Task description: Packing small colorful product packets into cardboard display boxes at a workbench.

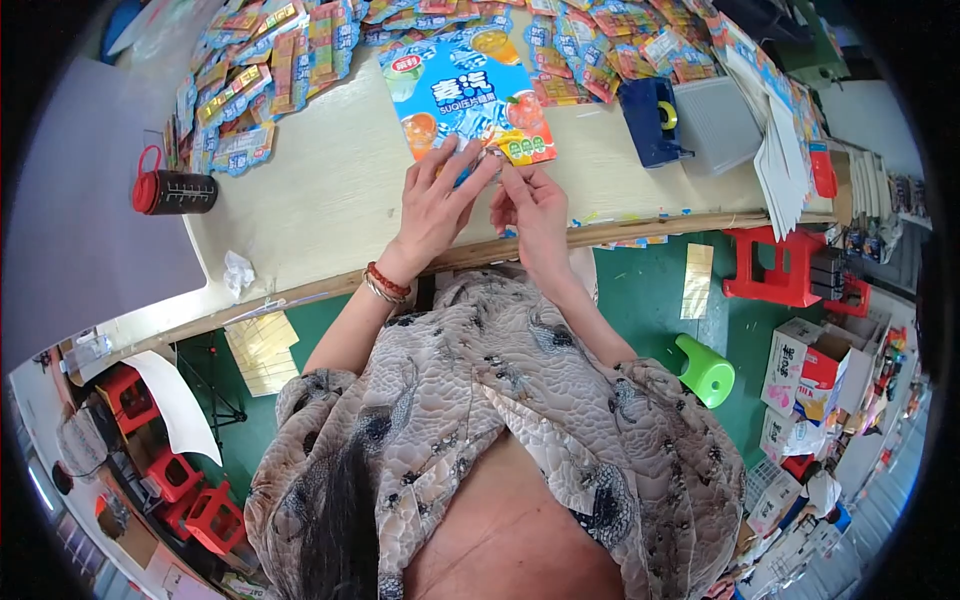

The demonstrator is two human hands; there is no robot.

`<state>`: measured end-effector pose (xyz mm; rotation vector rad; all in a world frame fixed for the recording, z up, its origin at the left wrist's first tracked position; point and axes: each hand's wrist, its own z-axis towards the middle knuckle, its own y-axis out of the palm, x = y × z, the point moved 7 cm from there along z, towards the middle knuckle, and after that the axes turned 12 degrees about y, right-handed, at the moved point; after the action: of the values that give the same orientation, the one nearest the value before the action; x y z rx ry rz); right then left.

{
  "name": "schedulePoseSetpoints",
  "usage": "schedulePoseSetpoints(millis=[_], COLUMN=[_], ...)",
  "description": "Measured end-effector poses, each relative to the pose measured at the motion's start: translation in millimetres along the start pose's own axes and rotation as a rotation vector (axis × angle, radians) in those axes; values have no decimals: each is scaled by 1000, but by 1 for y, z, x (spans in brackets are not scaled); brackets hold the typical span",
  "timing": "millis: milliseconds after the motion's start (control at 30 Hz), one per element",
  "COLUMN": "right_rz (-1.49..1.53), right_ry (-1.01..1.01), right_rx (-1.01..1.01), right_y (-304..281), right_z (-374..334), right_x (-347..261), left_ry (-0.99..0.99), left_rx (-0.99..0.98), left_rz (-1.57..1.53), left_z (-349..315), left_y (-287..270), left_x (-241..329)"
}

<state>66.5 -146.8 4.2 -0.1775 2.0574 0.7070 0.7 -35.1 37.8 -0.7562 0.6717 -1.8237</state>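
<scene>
In front of me a blue display card (pixel 475 100) with fruit and drink pictures lies flat on the table. My left hand (pixel 437 198) rests over its lower edge, fingers stretched forward and lying on the card. Close beside it, my right hand (pixel 535 215) is curled, thumb and fingers pressed together at the same edge. A small shiny bit shows between the two hands; its kind is hidden by the fingers. Bracelets circle my left wrist.
Many small colourful packets (pixel 290 60) are heaped along the table's far side. A dark bottle with red lid (pixel 178 192) stands at left, near crumpled tissue (pixel 238 272). A blue tape dispenser (pixel 652 122) and stacked printed sheets (pixel 780 150) are at right. A green stool (pixel 706 370) stands below.
</scene>
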Motion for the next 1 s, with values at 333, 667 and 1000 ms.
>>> schedulePoseSetpoints(millis=[333,667,1000], right_rz=[1,-62,-27], right_ry=[-92,-189,-97], right_rx=[18,91,66], right_y=[-11,-9,-3], right_z=[11,14,9], right_x=[33,38,36], left_ry=[83,-67,-180], left_rx=[-121,-94,6], left_rz=[138,35,83], left_z=[6,30,38], left_y=[2,-14,-9], left_x=[3,-1,-10])
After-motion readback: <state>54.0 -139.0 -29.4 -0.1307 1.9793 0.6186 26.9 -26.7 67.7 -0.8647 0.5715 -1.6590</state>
